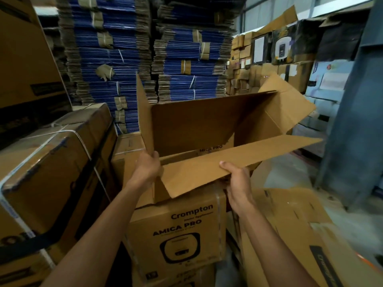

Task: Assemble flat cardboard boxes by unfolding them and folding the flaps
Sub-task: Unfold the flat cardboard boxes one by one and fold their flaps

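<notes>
— Room, L to R?
— Warehouse. Far L, strapped brown cartons stacked beside me. Behind them, tall stacks of flat blue-edged board bundles. On the R, a wall of mixed cartons, then a grey-blue steel column. A flat cardboard sheet lies low on my R.
— And the box?
— Open box, mid-frame, over a printed Crompton carton; contact hidden by a flap. Long axis runs L–R across me. Opening faces up, tipped a bit twd me. L flap stands upright, R flap splays out to the R, near flap slopes out twd me.
— Hands?
— My left hand grips the bottom of the L flap at the near corner, thumb curled over the edge; other fingers are behind the board, can't tell. My right hand pinches the near flap's edge, thumb on top, fingers under it, out of sight.
</notes>
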{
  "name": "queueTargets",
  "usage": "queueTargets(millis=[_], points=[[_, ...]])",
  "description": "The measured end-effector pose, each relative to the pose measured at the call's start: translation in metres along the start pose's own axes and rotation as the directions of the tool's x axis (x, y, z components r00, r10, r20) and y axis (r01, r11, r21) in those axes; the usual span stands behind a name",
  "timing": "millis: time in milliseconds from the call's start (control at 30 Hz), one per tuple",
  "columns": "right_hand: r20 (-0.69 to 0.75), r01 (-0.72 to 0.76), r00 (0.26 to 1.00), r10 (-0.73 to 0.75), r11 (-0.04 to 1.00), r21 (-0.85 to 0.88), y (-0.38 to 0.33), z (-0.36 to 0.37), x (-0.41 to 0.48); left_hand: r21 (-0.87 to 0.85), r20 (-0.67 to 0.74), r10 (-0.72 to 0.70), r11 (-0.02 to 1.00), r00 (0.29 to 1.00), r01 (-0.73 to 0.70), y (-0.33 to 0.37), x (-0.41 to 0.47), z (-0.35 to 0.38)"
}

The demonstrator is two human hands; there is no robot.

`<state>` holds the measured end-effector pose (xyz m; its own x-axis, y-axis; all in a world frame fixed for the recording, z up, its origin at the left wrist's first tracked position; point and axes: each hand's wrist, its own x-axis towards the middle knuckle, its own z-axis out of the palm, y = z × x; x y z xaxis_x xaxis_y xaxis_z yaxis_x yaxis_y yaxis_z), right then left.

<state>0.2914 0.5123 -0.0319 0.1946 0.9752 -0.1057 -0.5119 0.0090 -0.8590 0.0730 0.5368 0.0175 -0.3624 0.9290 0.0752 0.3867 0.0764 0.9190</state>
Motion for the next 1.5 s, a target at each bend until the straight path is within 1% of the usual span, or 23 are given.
queueTargets(millis=[67, 133, 200, 300, 333, 400, 433, 467, 500, 533, 600, 667, 733, 833, 900, 967, 1100, 1167, 1233, 1267, 1333, 1400, 1500], points=[[0.013, 0.017, 1.000, -0.017, 1.000, -0.021, -0.018, 0.006, 0.010, 0.088, 0.146, -0.004, 0.996, 0.989, -0.009, 0.000, -0.013, -0.008], [0.056, 0.060, 0.997, -0.055, 0.994, -0.087, -0.038, 0.015, 0.016, 0.135, 0.264, 0.035, 0.988, 0.964, -0.073, 0.000, -0.027, -0.011], [0.111, 0.103, 0.990, -0.084, 0.978, -0.179, -0.058, 0.028, 0.019, 0.086, 0.327, 0.085, 0.989, 0.941, -0.119, 0.002, -0.039, -0.008], [0.201, 0.121, 0.977, -0.066, 0.953, -0.278, -0.083, 0.048, 0.028, -0.054, 0.405, 0.112, 0.994, 0.907, -0.099, 0.004, -0.046, -0.002], [0.224, 0.113, 0.974, -0.042, 0.943, -0.313, -0.089, 0.053, 0.031, -0.085, 0.455, 0.140, 0.990, 0.880, -0.114, 0.003, -0.048, -0.003], [0.218, 0.106, 0.976, -0.020, 0.914, -0.391, -0.096, 0.058, 0.041, -0.181, 0.580, 0.236, 0.970, 0.779, -0.160, -0.007, -0.049, -0.004], [0.212, 0.110, 0.977, -0.020, 0.899, -0.424, -0.098, 0.060, 0.044, -0.181, 0.630, 0.260, 0.966, 0.732, -0.187, -0.012, -0.049, -0.005], [0.212, 0.120, 0.977, -0.022, 0.880, -0.459, -0.100, 0.061, 0.046, -0.148, 0.641, 0.287, 0.956, 0.712, -0.252, -0.016, -0.048, -0.007], [0.222, 0.133, 0.975, -0.025, 0.862, -0.489, -0.101, 0.063, 0.048, -0.072, 0.617, 0.307, 0.939, 0.725, -0.336, -0.017, -0.046, -0.007], [0.237, 0.148, 0.971, -0.025, 0.844, -0.515, -0.101, 0.065, 0.049, 0.024, 0.565, 0.326, 0.912, 0.758, -0.410, -0.017, -0.044, -0.005], [0.268, 0.158, 0.963, -0.010, 0.828, -0.538, -0.102, 0.069, 0.048, 0.174, 0.379, 0.391, 0.860, 0.839, -0.479, -0.015, -0.039, 0.002], [0.332, 0.188, 0.943, -0.010, 0.839, -0.510, -0.101, 0.073, 0.044, 0.240, 0.240, 0.428, 0.843, 0.871, -0.480, -0.009, -0.036, 0.012], [0.385, 0.253, 0.921, -0.054, 0.836, -0.487, -0.096, 0.076, 0.038, 0.255, 0.177, 0.399, 0.864, 0.900, -0.434, -0.002, -0.029, 0.022], [0.275, 0.275, 0.947, -0.167, 0.864, -0.421, -0.073, 0.071, 0.023, 0.258, 0.115, 0.391, 0.876, 0.913, -0.407, 0.020, -0.014, 0.030], [0.266, 0.226, 0.955, -0.129, 0.899, -0.375, -0.052, 0.060, 0.010, 0.189, 0.072, 0.361, 0.910, 0.930, -0.369, 0.043, -0.007, 0.031], [0.324, 0.114, 0.946, 0.018, 0.917, -0.381, -0.031, 0.052, -0.008, 0.079, 0.030, 0.275, 0.958, 0.961, -0.277, 0.065, 0.002, 0.030], [0.407, -0.123, 0.860, 0.306, 0.901, -0.417, 0.012, 0.051, -0.040, -0.148, -0.124, 0.141, 0.976, 0.982, -0.159, 0.097, 0.026, 0.028], [0.447, -0.243, 0.816, 0.367, 0.919, -0.311, 0.026, 0.054, -0.050, -0.280, -0.185, 0.071, 0.952, 0.980, -0.122, 0.105, 0.036, 0.025], [0.485, -0.361, 0.795, 0.365, 0.926, -0.107, 0.029, 0.058, -0.054, -0.409, -0.226, -0.014, 0.909, 0.974, -0.082, 0.101, 0.043, 0.024], [0.489, -0.387, 0.797, 0.355, 0.921, -0.040, 0.028, 0.060, -0.056, -0.478, -0.241, -0.066, 0.877, 0.968, -0.059, 0.095, 0.045, 0.024], [0.432, -0.404, 0.833, 0.346, 0.914, 0.047, 0.028, 0.063, -0.055, -0.613, -0.249, -0.169, 0.790, 0.954, -0.020, 0.077, 0.042, 0.027], [0.302, -0.379, 0.898, 0.321, 0.912, 0.158, 0.033, 0.062, -0.053, -0.712, -0.230, -0.273, 0.701, 0.934, 0.029, 0.051, 0.032, 0.035], [0.035, -0.218, 0.975, 0.220, 0.910, 0.352, 0.042, 0.045, -0.038, -0.852, -0.135, -0.414, 0.513, 0.900, 0.108, 0.012, 0.009, 0.046]])
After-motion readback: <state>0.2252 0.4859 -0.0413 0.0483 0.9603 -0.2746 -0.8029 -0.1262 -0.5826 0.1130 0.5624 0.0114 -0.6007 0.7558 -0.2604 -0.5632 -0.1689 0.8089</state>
